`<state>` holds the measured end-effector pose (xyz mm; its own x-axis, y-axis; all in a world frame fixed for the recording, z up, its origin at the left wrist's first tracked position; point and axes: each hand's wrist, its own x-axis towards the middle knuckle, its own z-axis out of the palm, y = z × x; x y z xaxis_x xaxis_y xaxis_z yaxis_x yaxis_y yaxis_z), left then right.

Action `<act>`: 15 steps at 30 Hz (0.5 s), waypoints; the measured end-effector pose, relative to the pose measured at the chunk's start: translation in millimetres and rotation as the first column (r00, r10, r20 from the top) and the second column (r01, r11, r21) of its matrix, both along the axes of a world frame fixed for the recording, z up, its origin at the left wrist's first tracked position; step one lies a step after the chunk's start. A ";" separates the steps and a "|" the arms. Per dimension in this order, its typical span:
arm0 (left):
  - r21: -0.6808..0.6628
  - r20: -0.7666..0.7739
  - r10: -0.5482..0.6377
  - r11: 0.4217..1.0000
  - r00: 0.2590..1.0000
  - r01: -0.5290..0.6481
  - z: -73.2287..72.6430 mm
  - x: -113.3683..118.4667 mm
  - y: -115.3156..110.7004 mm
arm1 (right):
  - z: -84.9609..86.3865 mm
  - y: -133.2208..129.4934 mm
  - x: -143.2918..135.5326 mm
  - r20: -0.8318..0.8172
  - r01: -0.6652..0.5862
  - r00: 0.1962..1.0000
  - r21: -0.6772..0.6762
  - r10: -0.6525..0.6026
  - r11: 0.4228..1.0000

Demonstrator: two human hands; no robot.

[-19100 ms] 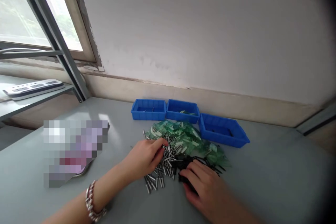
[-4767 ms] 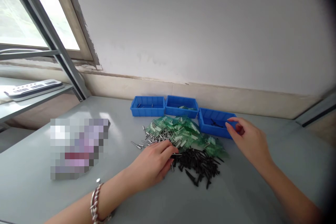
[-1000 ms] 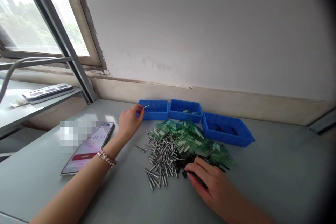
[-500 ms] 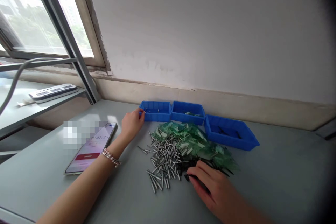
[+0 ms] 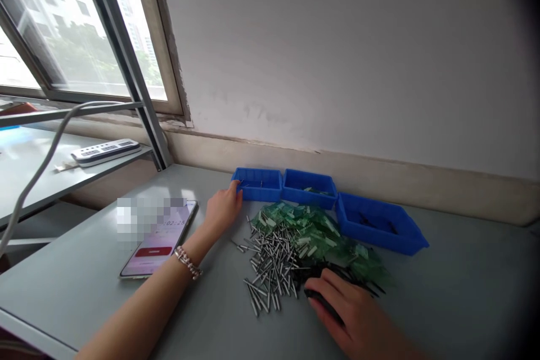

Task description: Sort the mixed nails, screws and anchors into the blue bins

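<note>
The grey surface carries everything, backed by a pale wall with a window at ten o'clock. At its far edge three blue bins stand in a row: the right bin is the largest, the middle bin sits at twelve o'clock of the heap, and the left bin lies at eleven o'clock. In front of them spreads a mixed heap: green packets at the back, silver rivets toward seven o'clock, black screws toward five o'clock. A phone with a lit screen lies flat, well apart at nine o'clock of the heap. The left hand, a bracelet on its wrist, reaches to the near left corner of the left bin, fingertips pinched together at the rim; a thin rivet seems to show at their tips, too small to be sure. The right hand rests palm down on the near edge of the black screws, fingers curled over them; whether it grips any cannot be told.
</note>
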<state>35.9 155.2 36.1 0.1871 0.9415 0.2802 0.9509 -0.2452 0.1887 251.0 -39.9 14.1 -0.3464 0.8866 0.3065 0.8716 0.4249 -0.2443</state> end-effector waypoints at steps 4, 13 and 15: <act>-0.017 -0.005 -0.195 0.981 0.981 0.195 6.3 6.8 -21.7 | -2.2 -0.1 -3.2 0.101 -0.014 0.995 0.081 0.006 0.997; -0.082 -0.006 -0.706 0.706 0.708 0.703 5.5 23.2 -80.0 | -4.1 1.5 -3.1 0.110 0.019 0.994 0.070 -0.027 0.997; -0.085 0.003 -0.722 0.690 0.692 0.719 3.8 22.3 -83.5 | -4.0 2.0 -2.1 0.124 0.033 0.992 0.033 -0.036 0.999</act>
<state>58.2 71.7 40.0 0.8233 0.5313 0.1996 0.4932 -0.8438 0.2117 248.9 -37.9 10.1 -0.3529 0.8895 0.2901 0.9087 0.3998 -0.1203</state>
